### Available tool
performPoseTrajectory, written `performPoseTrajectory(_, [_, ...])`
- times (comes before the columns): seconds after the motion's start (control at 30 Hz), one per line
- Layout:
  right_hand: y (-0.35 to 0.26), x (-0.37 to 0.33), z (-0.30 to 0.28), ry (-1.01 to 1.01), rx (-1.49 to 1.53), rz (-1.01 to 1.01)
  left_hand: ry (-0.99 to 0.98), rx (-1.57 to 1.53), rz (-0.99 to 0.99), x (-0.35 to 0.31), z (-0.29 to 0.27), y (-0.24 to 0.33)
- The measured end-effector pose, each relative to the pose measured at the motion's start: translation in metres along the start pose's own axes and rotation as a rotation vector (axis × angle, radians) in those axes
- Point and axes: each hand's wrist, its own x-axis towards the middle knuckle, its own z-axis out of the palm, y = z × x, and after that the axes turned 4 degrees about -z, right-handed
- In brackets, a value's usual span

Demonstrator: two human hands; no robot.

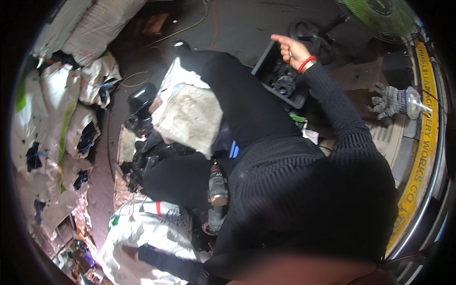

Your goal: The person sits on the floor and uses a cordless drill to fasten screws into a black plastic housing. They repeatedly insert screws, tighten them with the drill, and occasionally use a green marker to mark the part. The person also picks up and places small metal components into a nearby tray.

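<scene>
My right hand [294, 53], with a red bracelet at the wrist, is held out at the upper right. Its index finger is stretched out and the others look partly curled, with nothing seen in them. Just below it stands a dark tray [295, 100] holding black round toothed parts [284, 85]. My left hand [130, 252] reaches into a white sack [156, 232] at the lower left; its fingers are hidden there. Beside my lap a power drill [218, 186] points its bit away from me. A dirty pale cloth [190, 116] lies over my leg.
Black molded parts [141, 99] lie on the floor beyond the cloth. White sacks [57, 104] line the left side. A green fan [380, 16] stands at the far right, above a grey glove [390, 101] by a clear plastic container [414, 103] and a yellow lettered beam [424, 137].
</scene>
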Motion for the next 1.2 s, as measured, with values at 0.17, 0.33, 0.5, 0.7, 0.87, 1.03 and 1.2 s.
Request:
performPoseTrajectory(0.17, [0.097,0.043,-0.093,0.071,-0.756,0.067,0.212,-0.06,0.121,-0.056,-0.085,0.045])
performPoseTrajectory(0.33, [0.169,0.077,-0.146,0.114,-1.706,0.093,0.284,-0.267,0.484,-0.134,-0.192,0.165])
performPoseTrajectory(0.5, [0.176,0.068,-0.151,0.015,-1.755,0.191,-0.031,-0.744,1.042,-0.166,-0.16,0.358])
performPoseTrajectory(0.7, [0.175,0.061,-0.151,-0.106,-1.607,0.16,-0.037,-0.265,1.216,-0.215,-0.014,0.488])
performPoseTrajectory(0.87, [0.124,0.049,-0.168,-0.047,-1.385,-0.016,-0.288,-0.428,1.211,-0.257,0.006,0.476])
performPoseTrajectory(1.03, [0.005,0.017,-0.115,-0.055,-0.7,-0.181,0.014,-0.825,0.623,-0.168,-0.002,0.462])
performPoseTrajectory(1.2, [-0.013,-0.005,0.03,-0.337,-0.151,-0.033,-0.597,-0.276,0.604,-0.086,0.051,0.512])
